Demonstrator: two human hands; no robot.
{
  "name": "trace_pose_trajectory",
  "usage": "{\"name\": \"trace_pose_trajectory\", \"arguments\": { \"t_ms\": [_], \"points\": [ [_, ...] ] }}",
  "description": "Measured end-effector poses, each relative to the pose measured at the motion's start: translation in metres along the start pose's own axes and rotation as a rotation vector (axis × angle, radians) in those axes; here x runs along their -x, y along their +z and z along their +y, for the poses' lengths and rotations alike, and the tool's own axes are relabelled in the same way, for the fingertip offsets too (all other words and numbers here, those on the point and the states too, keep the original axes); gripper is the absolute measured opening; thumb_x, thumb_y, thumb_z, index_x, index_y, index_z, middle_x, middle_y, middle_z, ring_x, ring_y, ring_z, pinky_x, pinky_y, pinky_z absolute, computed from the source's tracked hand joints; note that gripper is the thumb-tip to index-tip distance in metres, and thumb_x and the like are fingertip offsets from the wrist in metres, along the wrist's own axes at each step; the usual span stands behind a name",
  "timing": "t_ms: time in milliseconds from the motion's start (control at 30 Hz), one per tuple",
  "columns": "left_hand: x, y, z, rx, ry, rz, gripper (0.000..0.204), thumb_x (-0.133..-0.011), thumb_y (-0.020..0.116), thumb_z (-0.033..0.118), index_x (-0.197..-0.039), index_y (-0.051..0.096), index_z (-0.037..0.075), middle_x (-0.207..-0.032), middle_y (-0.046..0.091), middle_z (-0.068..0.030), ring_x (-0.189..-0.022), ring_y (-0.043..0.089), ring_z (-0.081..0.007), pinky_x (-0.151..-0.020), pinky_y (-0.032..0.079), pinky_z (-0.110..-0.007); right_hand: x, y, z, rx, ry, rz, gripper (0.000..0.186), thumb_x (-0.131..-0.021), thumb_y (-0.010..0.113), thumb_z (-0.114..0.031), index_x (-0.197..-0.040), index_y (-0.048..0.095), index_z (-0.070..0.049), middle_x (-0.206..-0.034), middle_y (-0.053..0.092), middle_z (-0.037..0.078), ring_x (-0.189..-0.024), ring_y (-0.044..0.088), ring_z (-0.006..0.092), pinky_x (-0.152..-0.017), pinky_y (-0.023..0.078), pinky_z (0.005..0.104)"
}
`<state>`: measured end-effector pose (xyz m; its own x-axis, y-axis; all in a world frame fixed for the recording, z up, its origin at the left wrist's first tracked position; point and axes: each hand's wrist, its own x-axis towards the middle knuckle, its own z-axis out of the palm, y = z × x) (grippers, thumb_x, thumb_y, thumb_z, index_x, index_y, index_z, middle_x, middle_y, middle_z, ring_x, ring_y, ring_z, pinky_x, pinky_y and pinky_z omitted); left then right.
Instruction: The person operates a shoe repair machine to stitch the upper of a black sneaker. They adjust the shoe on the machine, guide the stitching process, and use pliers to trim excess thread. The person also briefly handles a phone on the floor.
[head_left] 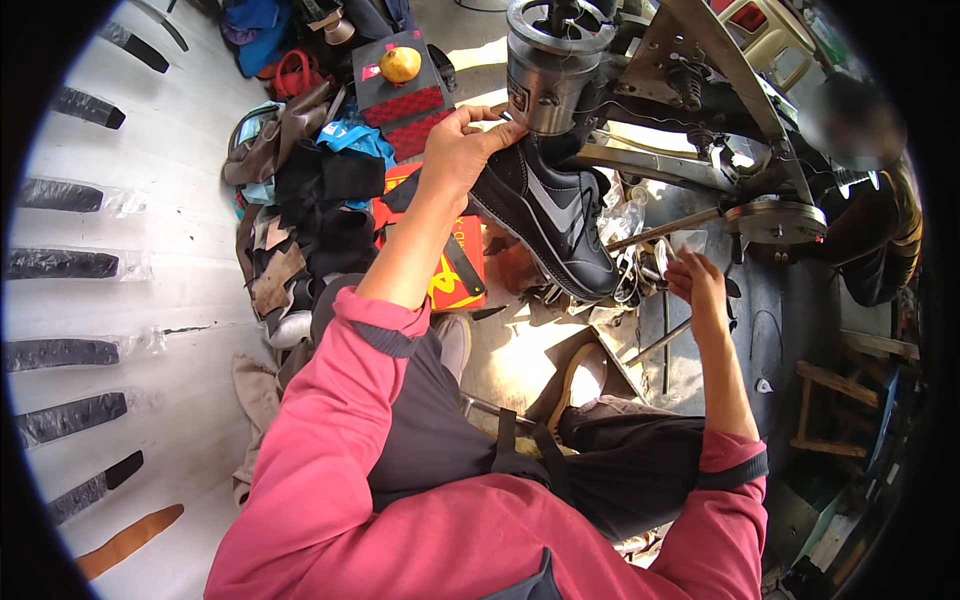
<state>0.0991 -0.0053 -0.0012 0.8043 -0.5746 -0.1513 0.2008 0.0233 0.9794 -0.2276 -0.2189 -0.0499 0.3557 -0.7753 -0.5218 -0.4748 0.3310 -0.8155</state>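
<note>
My left hand (pixel 462 150) grips the heel end of a black lace-up shoe (pixel 555 230) with a grey side stripe, its collar up against the underside of a steel cylinder arm (pixel 535 85) of a stitching machine. The shoe hangs tilted, toe down toward me. My right hand (pixel 697 285) is out to the right of the toe, its fingers curled together beside pale strands and scraps; what they hold, if anything, is too small to make out. A metal rod and a round machine wheel (pixel 775 221) are close by that hand.
Leather and fabric scraps (pixel 310 200) pile at left beside a red box (pixel 455 282) and dark boxes (pixel 392 85) topped by a yellow fruit (pixel 400 64). The pale left surface (pixel 160 300) carries several dark strips. Another person (pixel 865 220) is at right, near wooden frames (pixel 830 410).
</note>
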Motion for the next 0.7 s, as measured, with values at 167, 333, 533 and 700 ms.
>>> {"name": "trace_pose_trajectory", "arguments": {
  "t_ms": [167,333,533,700],
  "points": [
    [0.002,0.0,-0.001,0.101,-0.012,-0.051,0.042,-0.081,0.092,0.016,-0.111,0.068,-0.001,-0.097,0.074,-0.0093,-0.085,0.072,-0.0144,-0.073,0.056,-0.026,0.055,0.085,-0.064,0.215,-0.775,-0.212,0.049,-0.097,0.072,-0.033,-0.132,0.067,0.001,-0.129,0.072,0.017,-0.122,0.067,0.0278,-0.107,0.048,0.0375],
    [0.004,-0.001,0.007,0.021,-0.02,-0.059,0.041,-0.085,0.088,0.016,-0.116,0.066,0.001,-0.1,0.074,-0.0071,-0.088,0.07,-0.0139,-0.078,0.055,-0.026,0.071,0.13,-0.101,0.429,-0.971,-0.232,0.049,-0.09,0.075,-0.03,-0.127,0.069,0.002,-0.121,0.069,0.022,-0.114,0.066,0.0382,-0.102,0.051,0.0422],
    [-0.001,-0.006,-0.002,0.207,-0.092,-0.125,0.047,-0.085,0.09,0.016,-0.12,0.063,-0.001,-0.099,0.075,-0.0106,-0.086,0.075,-0.0181,-0.074,0.059,-0.028,0.077,0.136,-0.1,0.492,-0.961,-0.204,0.04,-0.088,0.077,-0.028,-0.117,0.072,0.0,-0.11,0.065,0.021,-0.1,0.065,0.0382,-0.087,0.053,0.0439],
    [0.003,-0.012,-0.007,0.246,-0.103,-0.164,0.046,-0.087,0.088,0.016,-0.122,0.063,0.0,-0.102,0.075,-0.009,-0.089,0.073,-0.0165,-0.078,0.058,-0.027,0.074,0.142,-0.104,0.293,-0.737,-0.311,0.043,-0.09,0.076,-0.029,-0.118,0.072,0.003,-0.109,0.073,0.02,-0.097,0.071,0.0324,-0.084,0.055,0.0393]
  ]
}}
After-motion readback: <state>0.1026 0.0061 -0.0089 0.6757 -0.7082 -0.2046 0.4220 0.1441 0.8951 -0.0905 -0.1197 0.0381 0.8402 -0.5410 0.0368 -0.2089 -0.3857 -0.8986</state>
